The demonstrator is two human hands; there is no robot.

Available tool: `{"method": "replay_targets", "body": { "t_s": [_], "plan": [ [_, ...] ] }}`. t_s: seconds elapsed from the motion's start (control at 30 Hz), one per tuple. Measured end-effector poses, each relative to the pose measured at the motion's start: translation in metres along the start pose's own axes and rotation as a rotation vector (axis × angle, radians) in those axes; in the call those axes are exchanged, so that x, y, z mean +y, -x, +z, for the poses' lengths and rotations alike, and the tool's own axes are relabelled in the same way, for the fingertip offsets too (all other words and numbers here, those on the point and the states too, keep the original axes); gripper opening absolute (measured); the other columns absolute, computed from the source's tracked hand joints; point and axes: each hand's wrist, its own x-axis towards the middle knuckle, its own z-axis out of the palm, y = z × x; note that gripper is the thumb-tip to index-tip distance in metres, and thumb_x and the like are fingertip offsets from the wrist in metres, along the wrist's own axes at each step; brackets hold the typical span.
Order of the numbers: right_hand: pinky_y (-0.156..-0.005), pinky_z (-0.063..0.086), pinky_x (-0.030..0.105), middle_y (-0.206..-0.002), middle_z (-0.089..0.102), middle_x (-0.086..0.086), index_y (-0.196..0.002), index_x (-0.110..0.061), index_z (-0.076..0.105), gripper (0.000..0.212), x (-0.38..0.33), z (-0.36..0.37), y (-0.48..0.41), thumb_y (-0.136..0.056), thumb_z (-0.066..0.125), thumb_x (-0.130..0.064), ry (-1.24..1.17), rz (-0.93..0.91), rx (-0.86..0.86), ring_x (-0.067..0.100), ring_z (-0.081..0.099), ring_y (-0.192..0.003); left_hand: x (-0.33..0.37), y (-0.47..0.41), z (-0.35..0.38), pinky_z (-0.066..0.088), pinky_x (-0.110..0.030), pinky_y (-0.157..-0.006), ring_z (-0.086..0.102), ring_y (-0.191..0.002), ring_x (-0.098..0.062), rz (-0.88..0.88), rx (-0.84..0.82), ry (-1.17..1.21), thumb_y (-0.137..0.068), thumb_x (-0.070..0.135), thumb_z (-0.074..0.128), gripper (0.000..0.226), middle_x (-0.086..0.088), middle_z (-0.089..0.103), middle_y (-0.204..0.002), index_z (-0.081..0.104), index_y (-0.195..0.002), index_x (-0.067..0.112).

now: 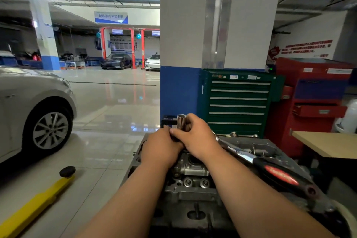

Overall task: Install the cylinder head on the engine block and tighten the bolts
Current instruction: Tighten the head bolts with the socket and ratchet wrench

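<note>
Both hands (162, 147) (197, 138) gripping socket (181, 120), above cylinder head (193, 172)

Polished metal socket (181, 120), dull grey cast-metal cylinder head (193, 177), glossy floor tiles (108, 114).

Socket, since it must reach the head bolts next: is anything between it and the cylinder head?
No separate object shows. Both the left hand and right hand grip the socket just above the cylinder head, covering what lies beneath. The wrench slants away to the right.
</note>
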Motion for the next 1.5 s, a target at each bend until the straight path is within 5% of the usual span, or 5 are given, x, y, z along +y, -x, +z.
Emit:
{"method": "replay_targets", "body": {
  "t_s": [0.47,0.73,1.13,1.33,1.5],
  "plan": [
    [-0.040,0.033,0.009,-0.054,0.059,-0.014,-0.068,-0.023,0.063,0.018,0.002,-0.008,0.002,-0.078,0.075,-0.031,0.017,0.133,-0.086,-0.006,0.051,-0.047,-0.002,0.005,-0.004,0.051,-0.037,-0.083,0.058,-0.093,-0.018,0.072,0.035,0.259,-0.074,0.025,0.060,0.024,0.004,0.058,-0.100,0.049,-0.095,0.024],
    [-0.058,0.045,0.021,-0.076,0.066,-0.005,-0.079,-0.023,0.062,0.009,-0.006,-0.009,0.005,-0.088,0.059,-0.022,0.113,0.116,-0.211,0.012,0.060,-0.069,0.006,0.004,-0.006,0.041,-0.011,-0.061,0.056,-0.069,0.010,0.091,0.170,0.597,-0.086,0.021,0.060,0.013,0.015,0.062,-0.085,0.055,-0.091,0.032],
    [-0.049,0.039,0.026,-0.064,0.061,0.001,-0.069,-0.019,0.058,0.017,-0.006,-0.004,0.005,-0.081,0.053,-0.009,0.211,0.115,-0.161,0.019,0.055,-0.060,0.007,-0.006,0.000,0.037,-0.011,-0.056,0.055,-0.065,0.000,0.113,0.208,0.532,-0.078,0.036,0.074,0.023,0.011,0.059,-0.074,0.054,-0.079,0.027],
    [-0.061,0.046,0.027,-0.081,0.071,0.005,-0.090,-0.013,0.070,0.017,-0.003,-0.010,0.007,-0.087,0.053,-0.009,0.096,0.112,-0.222,0.017,0.061,-0.069,0.005,-0.002,-0.001,0.038,-0.007,-0.068,0.058,-0.087,0.008,0.152,0.143,0.574,-0.092,0.032,0.057,0.036,0.021,0.061,-0.091,0.049,-0.127,0.039],
    [-0.045,0.034,0.023,-0.063,0.059,-0.003,-0.073,-0.018,0.059,0.017,-0.005,-0.007,0.007,-0.082,0.052,-0.006,0.223,0.099,-0.156,0.011,0.052,-0.057,0.007,-0.003,0.000,0.036,-0.014,-0.058,0.053,-0.066,0.003,0.105,0.212,0.495,-0.078,0.037,0.073,0.025,0.014,0.057,-0.076,0.049,-0.084,0.030]
  ]
}}
